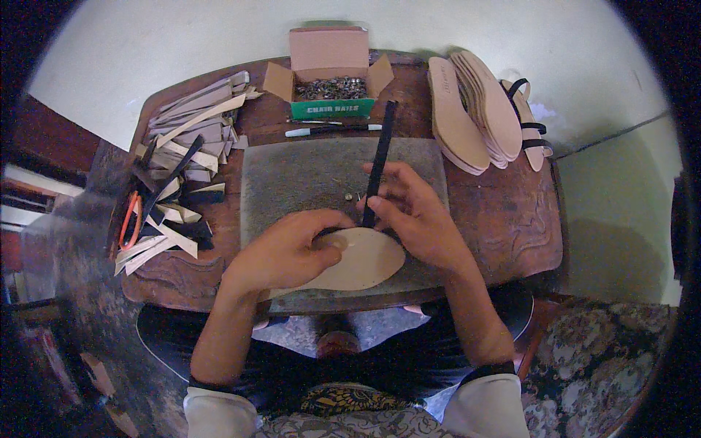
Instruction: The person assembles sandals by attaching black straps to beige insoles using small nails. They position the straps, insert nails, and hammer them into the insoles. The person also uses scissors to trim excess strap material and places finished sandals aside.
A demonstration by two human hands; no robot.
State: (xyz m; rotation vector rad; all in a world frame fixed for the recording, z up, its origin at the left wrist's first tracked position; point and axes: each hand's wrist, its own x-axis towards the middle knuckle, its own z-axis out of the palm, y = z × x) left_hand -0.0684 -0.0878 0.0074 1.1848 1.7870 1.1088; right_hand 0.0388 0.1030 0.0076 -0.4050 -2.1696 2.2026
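A beige shoe insole (pixel 369 257) lies sideways at the near edge of the grey mat (pixel 281 175). My left hand (pixel 288 248) is closed over its left part, thumb on top and fingers at the far edge. Between the thumb and fingers of my right hand (pixel 412 215) is a narrow black strap (pixel 381 150). It rises away from me, and its lower end meets the insole's far edge; how it sits beneath is hidden. A few small nails (pixel 348 196) lie on the mat between my hands.
An open cardboard box (pixel 332 110) of nails stands at the back, with a pen (pixel 333 131) before it. Strip scraps (pixel 197 120) and orange-handled scissors (pixel 131 219) lie left. Stacked insoles (pixel 460 135) and a black-strapped sandal (pixel 537 142) are at right on the wooden table (pixel 504 212).
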